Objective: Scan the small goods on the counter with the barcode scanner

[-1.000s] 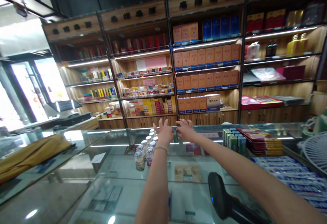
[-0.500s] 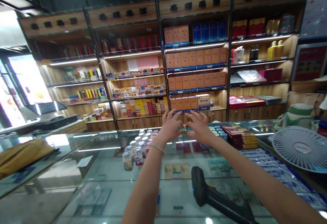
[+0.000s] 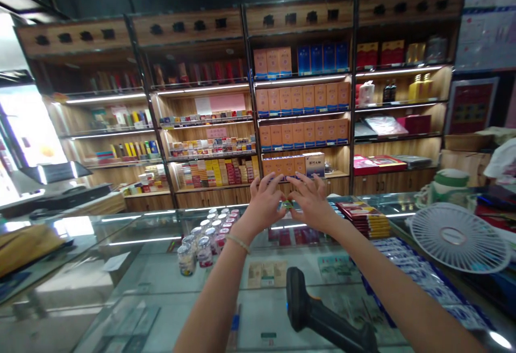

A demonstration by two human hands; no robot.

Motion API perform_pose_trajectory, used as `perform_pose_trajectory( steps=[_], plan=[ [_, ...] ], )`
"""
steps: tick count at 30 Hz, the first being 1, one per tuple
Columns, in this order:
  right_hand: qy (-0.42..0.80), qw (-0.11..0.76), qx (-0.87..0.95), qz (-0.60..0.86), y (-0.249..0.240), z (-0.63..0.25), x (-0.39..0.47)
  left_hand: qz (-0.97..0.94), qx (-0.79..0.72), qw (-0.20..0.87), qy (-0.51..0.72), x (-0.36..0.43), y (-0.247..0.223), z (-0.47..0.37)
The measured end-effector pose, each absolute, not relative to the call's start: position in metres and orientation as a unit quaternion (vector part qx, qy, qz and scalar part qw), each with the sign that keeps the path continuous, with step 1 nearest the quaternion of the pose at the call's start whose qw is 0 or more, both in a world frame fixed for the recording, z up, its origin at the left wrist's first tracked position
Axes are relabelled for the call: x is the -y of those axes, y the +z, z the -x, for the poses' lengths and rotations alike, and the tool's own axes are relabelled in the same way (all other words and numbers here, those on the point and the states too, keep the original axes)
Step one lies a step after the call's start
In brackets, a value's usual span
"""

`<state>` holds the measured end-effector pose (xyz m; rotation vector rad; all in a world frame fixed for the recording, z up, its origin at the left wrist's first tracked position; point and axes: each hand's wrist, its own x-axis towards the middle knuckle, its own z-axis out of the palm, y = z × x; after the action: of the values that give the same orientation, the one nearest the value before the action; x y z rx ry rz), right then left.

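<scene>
Over the far part of the glass counter (image 3: 201, 299), my left hand (image 3: 264, 202) and my right hand (image 3: 310, 202) are raised close together. Between their thumbs and index fingers is a small green shiny item (image 3: 287, 205), pinched from both sides; its kind is too small to make out. The other fingers of both hands are spread upward. Several small lidded jars (image 3: 205, 251) with white lids stand left of my left hand. Below my hands, a black barcode scanner (image 3: 298, 299) points up from the near edge of the counter.
To the right lie stacked red and yellow packs (image 3: 366, 220), rows of blue-and-white packs (image 3: 427, 278) and a white fan (image 3: 455, 237). A green-and-white container (image 3: 449, 184) stands behind the fan. Shelves with orange boxes (image 3: 302, 100) line the back wall. Yellow cloth (image 3: 28, 248) lies left.
The whole view has shifted slightly, with the shelves and counter things sliding left in the picture. Both hands still pinch the small green item at about the same place.
</scene>
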<state>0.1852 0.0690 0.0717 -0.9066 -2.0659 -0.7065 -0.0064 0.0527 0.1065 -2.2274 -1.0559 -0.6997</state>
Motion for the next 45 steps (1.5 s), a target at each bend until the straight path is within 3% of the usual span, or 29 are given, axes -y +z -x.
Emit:
perform_pose_trajectory(
  steps=[14,22,36,45],
  plan=[
    [-0.138,0.529,0.758,0.355,0.093,-0.203,-0.063,0.774,0.441,0.28,-0.358,-0.053,0.111,0.012],
    [-0.023,0.56,0.754,0.342,0.095,-0.219,-0.073,0.767,0.439,0.25,-0.396,-0.048,0.119,0.013],
    [-0.142,0.49,0.765,0.393,0.095,-0.229,-0.073,0.762,0.403,0.284,-0.419,-0.031,0.13,0.011],
    [-0.209,0.411,0.756,0.464,0.1,-0.235,-0.025,0.782,0.381,0.279,-0.407,-0.023,0.137,0.012]
  ],
)
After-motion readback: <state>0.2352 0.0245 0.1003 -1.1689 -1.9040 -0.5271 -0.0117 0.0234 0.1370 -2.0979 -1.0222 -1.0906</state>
